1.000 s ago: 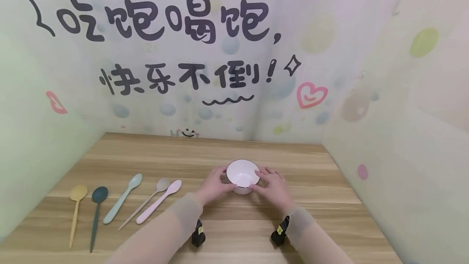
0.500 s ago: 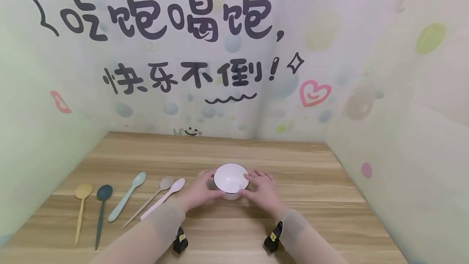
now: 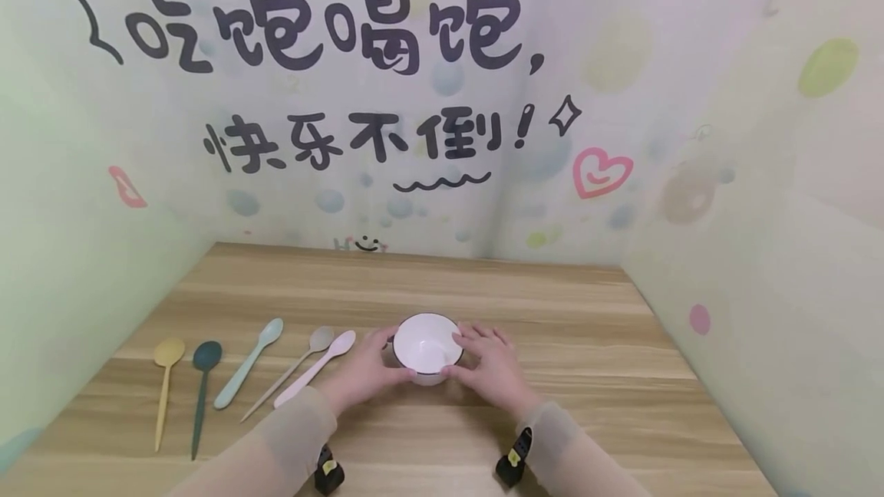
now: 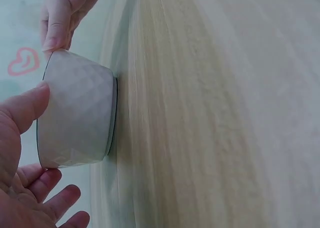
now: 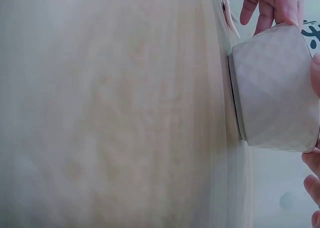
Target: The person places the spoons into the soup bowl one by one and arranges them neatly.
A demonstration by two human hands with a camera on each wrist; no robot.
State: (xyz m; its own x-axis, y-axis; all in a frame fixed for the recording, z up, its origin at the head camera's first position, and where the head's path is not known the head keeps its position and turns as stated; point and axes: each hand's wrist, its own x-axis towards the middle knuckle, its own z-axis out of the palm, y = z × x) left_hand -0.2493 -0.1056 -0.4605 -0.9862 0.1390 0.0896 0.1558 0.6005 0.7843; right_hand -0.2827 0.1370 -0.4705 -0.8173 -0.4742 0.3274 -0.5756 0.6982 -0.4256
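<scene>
A white bowl [image 3: 428, 343] with a dark rim stands upright near the middle of the table, both hands around it. My left hand [image 3: 366, 370] pinches its left side, thumb at the near rim and fingers at the far left. On the other side, my right hand [image 3: 493, 366] grips the rim in the same way. The left wrist view shows the faceted outer wall of the bowl [image 4: 77, 110]. Its base [image 5: 237, 98] is at or very close to the tabletop; I cannot tell if it touches.
Left of the bowl lie several spoons: a yellow one [image 3: 166, 382], a dark teal one [image 3: 202, 390], a light blue one [image 3: 249, 363], a grey-beige one [image 3: 297, 366] and a pink one [image 3: 318, 366]. The pink spoon is closest to my left hand. A printed curtain [image 3: 456, 228] closes off the back of the wooden table [image 3: 594, 420].
Both hands have shifted the bowl to the left and slightly nearer to me, toward the spoons. The head view has turned a little to the left. The spoons stay where they were.
</scene>
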